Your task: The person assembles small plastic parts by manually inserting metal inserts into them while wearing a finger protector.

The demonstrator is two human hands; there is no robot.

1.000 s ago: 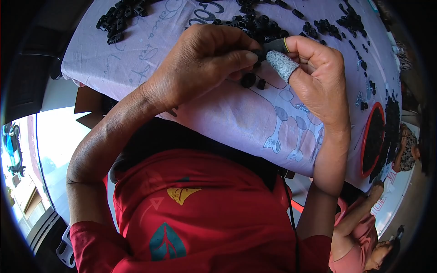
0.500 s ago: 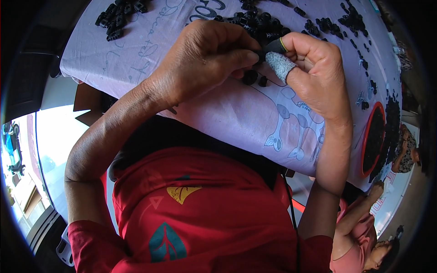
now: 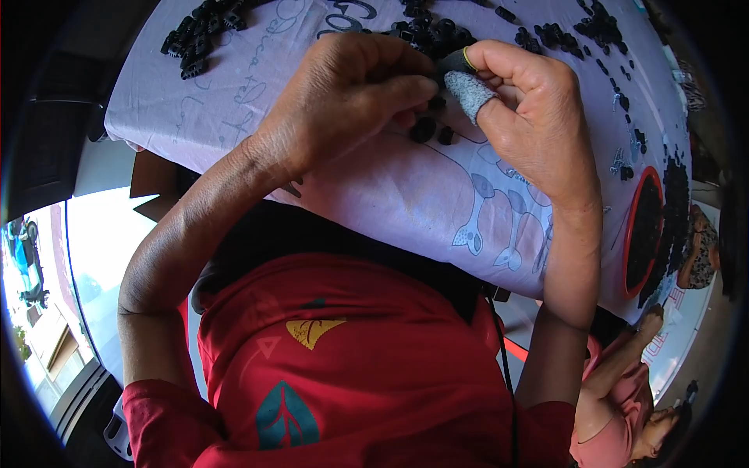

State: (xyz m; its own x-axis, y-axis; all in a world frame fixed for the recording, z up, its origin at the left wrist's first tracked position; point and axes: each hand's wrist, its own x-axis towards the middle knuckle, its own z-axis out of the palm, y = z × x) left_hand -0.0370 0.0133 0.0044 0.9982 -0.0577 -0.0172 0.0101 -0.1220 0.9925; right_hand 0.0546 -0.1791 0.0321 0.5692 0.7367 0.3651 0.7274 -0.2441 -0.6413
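Observation:
Both hands meet over the cloth-covered table. My left hand (image 3: 355,97) is closed, its thumb and fingers pinching a small black part that is mostly hidden. Facing it, my right hand (image 3: 530,109) is closed too, with a grey fabric cover (image 3: 470,95) on the thumb and a black cover with a yellow edge (image 3: 455,64) on the index finger. Those two covered tips press at the same spot, against the dark part. Just below the fingertips lie a black ring-like piece (image 3: 423,129) and a smaller black piece (image 3: 445,136). Behind the hands spreads a pile of black plastic parts (image 3: 441,33).
More black parts (image 3: 204,31) are heaped at the far left, and others (image 3: 558,43) lie scattered at the far right. A red-rimmed container (image 3: 644,234) of dark bits stands on the right of the pale printed tablecloth (image 3: 406,203). Another person (image 3: 624,390) sits at the lower right.
Both hands have shifted slightly left together, still pinched at the same place. The view has moved a little.

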